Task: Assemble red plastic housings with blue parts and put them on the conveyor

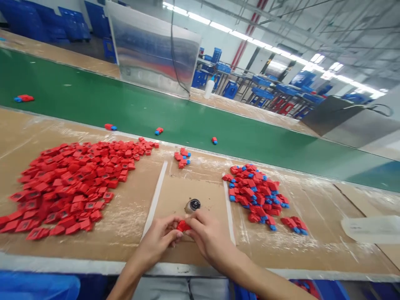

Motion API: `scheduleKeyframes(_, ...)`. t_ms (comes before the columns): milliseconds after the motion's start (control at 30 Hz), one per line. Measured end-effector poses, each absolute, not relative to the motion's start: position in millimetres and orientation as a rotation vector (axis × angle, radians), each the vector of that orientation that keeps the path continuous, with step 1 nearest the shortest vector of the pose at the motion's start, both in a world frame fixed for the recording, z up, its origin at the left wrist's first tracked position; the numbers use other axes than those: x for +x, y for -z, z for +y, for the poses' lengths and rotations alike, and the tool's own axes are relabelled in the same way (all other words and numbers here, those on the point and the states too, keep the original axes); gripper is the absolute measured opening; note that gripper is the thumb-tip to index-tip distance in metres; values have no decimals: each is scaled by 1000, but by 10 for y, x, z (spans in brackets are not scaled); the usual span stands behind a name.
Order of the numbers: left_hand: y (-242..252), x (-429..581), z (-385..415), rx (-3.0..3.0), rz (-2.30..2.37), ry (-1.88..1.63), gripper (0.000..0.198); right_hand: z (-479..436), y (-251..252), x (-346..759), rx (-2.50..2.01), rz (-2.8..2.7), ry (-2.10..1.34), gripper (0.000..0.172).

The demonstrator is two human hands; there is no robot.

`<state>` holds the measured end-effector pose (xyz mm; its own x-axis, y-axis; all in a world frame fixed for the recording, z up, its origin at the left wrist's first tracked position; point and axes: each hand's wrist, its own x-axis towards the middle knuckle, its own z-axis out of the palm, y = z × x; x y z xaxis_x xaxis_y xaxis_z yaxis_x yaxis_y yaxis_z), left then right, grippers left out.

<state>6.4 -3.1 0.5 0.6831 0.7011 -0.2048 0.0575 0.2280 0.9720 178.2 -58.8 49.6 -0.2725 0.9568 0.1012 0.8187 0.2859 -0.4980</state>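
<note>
Our left hand (158, 238) and right hand (210, 235) hold a red piece (183, 226) pinched between their fingers near the front edge of the worktop (125, 239), just below a small round jar (192, 205), between a red heap (68, 187) and a red-and-blue heap (256, 196).

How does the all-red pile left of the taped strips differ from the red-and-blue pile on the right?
The left pile shows only red pieces, while the right pile shows red pieces with blue ends. The left pile is larger and spreads wider than the right pile. Many left-pile pieces lie flat with dark square insets showing, whereas right-pile pieces sit jumbled at angles. Both lie loose on the cardboard bench covering.
</note>
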Motion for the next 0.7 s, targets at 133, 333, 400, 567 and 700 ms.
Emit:
scheduleKeyframes(133, -70, 40, 6, 1303, 797, -420, 29, -547, -550, 1813, -1616, -2130, -502, 17)
scheduleKeyframes(333, -465, -177, 649, 1563, 1193, -624, 58, -861, -753, 2822, -1802, -1578, -225, 21)
scheduleKeyframes(400, -526, -168, 1031, 1663, 1396, -680, 49, -1150, -670, 3363, -2003, -1275, -24, 25)
scheduleKeyframes(567, -555, 141, 1695, 2018, 1525, -584, 42, -1718, -135, 4260, -2328, -818, -59, 25)
scheduleKeyframes(700, -649, 305, 1883, 2272, 1750, -503, 36, -1840, 179, 4384, -2369, -825, -72, 21)
